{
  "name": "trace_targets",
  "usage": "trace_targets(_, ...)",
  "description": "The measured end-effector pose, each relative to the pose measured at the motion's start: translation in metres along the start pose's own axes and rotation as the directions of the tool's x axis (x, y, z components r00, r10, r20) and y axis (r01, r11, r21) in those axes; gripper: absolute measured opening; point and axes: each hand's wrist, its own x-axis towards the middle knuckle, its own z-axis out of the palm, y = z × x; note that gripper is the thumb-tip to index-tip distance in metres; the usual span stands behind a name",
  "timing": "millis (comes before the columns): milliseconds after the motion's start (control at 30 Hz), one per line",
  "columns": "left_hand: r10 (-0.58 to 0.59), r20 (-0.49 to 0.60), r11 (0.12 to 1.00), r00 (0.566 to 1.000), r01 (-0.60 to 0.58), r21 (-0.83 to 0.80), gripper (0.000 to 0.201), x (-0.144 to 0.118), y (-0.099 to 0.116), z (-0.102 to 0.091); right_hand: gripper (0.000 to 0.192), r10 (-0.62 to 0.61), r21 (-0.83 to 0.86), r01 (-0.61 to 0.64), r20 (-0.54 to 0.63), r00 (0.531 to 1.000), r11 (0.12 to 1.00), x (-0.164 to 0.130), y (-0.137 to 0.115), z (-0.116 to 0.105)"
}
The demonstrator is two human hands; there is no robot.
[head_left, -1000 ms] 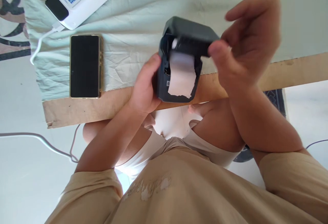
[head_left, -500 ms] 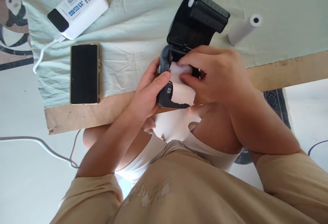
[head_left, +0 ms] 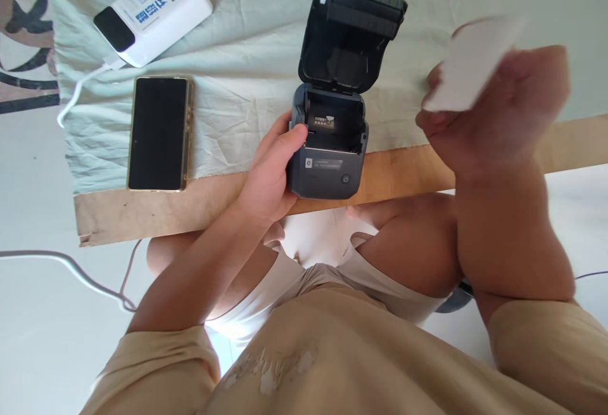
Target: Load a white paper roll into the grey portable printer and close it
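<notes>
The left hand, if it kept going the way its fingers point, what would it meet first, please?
The left hand already grips the printer by its side, fingers pointing across the open bay, so it would likely push against the printer body.

I am seeing blue printed characters and small label blocks on the white power bank (head_left: 154, 9), but I am not managing to read them with certainty. Inside the open printer (head_left: 332, 120) I am making out a small white-on-dark sticker in the paper bay and a faint line of print on the front face; both are too small to read.
</notes>
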Motion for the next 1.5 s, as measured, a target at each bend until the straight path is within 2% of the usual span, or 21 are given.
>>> trace_targets(67, 0.004, 0.009, 1.0, 1.0, -0.004, 0.002, 0.013, 0.0, 0.001, 0.0, 0.036, -0.04, -0.09, 0.029, -0.118, 0.992, 0.996, 0.007, 0.018, -0.002)
trace_targets(133, 0.005, 0.013, 1.0, 1.0, -0.006, 0.018, 0.012, -0.001, 0.001, 0.001, 0.039, -0.085, -0.151, 0.065, -0.132, 0.988, 0.986, 0.009, 0.031, 0.002)
trace_targets(200, 0.001, 0.012, 0.999, 1.0, -0.001, 0.039, 0.011, -0.001, 0.001, 0.001, 0.041, -0.169, -0.269, 0.139, -0.092, 0.981, 0.953, 0.006, 0.037, 0.007)
trace_targets(300, 0.004, -0.003, 0.999, 1.0, -0.004, 0.047, 0.012, -0.002, 0.0, 0.001, 0.033, -0.338, -0.563, 0.3, 0.039, 0.94, 0.77, 0.0, 0.031, 0.011)
trace_targets(367, -0.002, -0.018, 0.999, 1.0, 0.003, 0.046, 0.013, -0.002, 0.0, 0.003, 0.026, -0.394, -0.686, 0.342, 0.087, 0.915, 0.642, 0.0, 0.025, 0.01)
trace_targets(433, -0.001, -0.054, 0.999, 0.999, 0.004, 0.046, 0.012, -0.003, 0.001, 0.007, 0.026, -0.39, -0.733, 0.318, 0.078, 0.917, 0.601, 0.002, 0.022, 0.009)
trace_targets(500, 0.0, -0.09, 0.999, 0.996, 0.004, 0.044, 0.011, -0.004, 0.001, 0.011, 0.033, -0.335, -0.768, 0.268, 0.075, 0.939, 0.581, 0.004, 0.023, 0.008)
trace_targets(600, -0.018, -0.107, 1.0, 0.994, 0.02, 0.017, 0.009, -0.005, 0.003, 0.016, 0.06, -0.309, -0.755, 0.261, 0.082, 0.948, 0.601, 0.001, 0.021, 0.008)
trace_targets(667, -0.039, -0.119, 0.999, 0.992, 0.037, -0.016, 0.009, -0.004, 0.004, 0.018, 0.064, -0.405, -0.725, 0.32, 0.063, 0.912, 0.609, -0.004, 0.015, 0.004)
trace_targets(733, -0.055, -0.122, 0.998, 0.991, 0.05, -0.044, 0.01, -0.003, 0.004, 0.018, 0.051, -0.568, -0.735, 0.379, -0.011, 0.823, 0.562, -0.006, 0.009, -0.006)
trace_targets(800, -0.05, -0.112, 0.998, 0.992, 0.045, -0.051, 0.01, -0.003, 0.004, 0.017, 0.046, -0.668, -0.78, 0.357, -0.103, 0.737, 0.514, -0.003, 0.008, -0.02)
trace_targets(833, -0.042, -0.104, 0.998, 0.994, 0.038, -0.044, 0.01, -0.003, 0.004, 0.016, 0.049, -0.661, -0.795, 0.314, -0.14, 0.737, 0.519, 0.001, 0.01, -0.027)
trace_targets(867, -0.036, -0.096, 0.999, 0.995, 0.033, -0.033, 0.01, -0.004, 0.004, 0.016, 0.054, -0.61, -0.799, 0.253, -0.172, 0.773, 0.546, 0.007, 0.014, -0.033)
trace_targets(933, -0.03, -0.086, 0.999, 0.996, 0.029, -0.015, 0.01, -0.005, 0.004, 0.015, 0.063, -0.417, -0.777, 0.098, -0.223, 0.881, 0.622, 0.019, 0.024, -0.043)
trace_targets(1000, -0.027, -0.078, 1.0, 0.997, 0.026, -0.012, 0.009, -0.005, 0.004, 0.015, 0.067, -0.294, -0.757, 0.0, -0.254, 0.922, 0.653, 0.029, 0.035, -0.046)
trace_targets(1167, -0.033, -0.085, 0.999, 0.996, 0.032, -0.007, 0.01, -0.006, 0.004, 0.013, 0.069, -0.273, -0.753, -0.05, -0.298, 0.915, 0.656, 0.035, 0.043, -0.041)
trace_targets(1233, -0.037, -0.079, 0.999, 0.996, 0.037, 0.001, 0.013, -0.005, 0.003, 0.011, 0.076, -0.261, -0.645, -0.033, -0.355, 0.898, 0.764, 0.033, 0.041, -0.041)
trace_targets(1300, -0.037, -0.064, 0.999, 0.997, 0.038, 0.009, 0.017, -0.004, 0.003, 0.008, 0.081, -0.19, -0.403, 0.001, -0.43, 0.882, 0.915, 0.034, 0.038, -0.044)
trace_targets(1367, -0.039, -0.042, 0.999, 0.998, 0.04, 0.013, 0.016, -0.003, 0.003, 0.006, 0.068, -0.047, -0.14, -0.021, -0.466, 0.884, 0.99, 0.038, 0.035, -0.05)
trace_targets(1467, -0.032, -0.026, 0.999, 0.999, 0.032, -0.007, 0.011, -0.003, 0.003, 0.003, 0.024, 0.167, 0.037, -0.167, -0.429, 0.888, 0.985, 0.04, 0.029, -0.056)
trace_targets(1500, -0.031, -0.022, 0.999, 0.999, 0.031, -0.014, 0.01, -0.003, 0.003, 0.003, 0.018, 0.194, 0.071, -0.181, -0.419, 0.887, 0.981, 0.038, 0.025, -0.053)
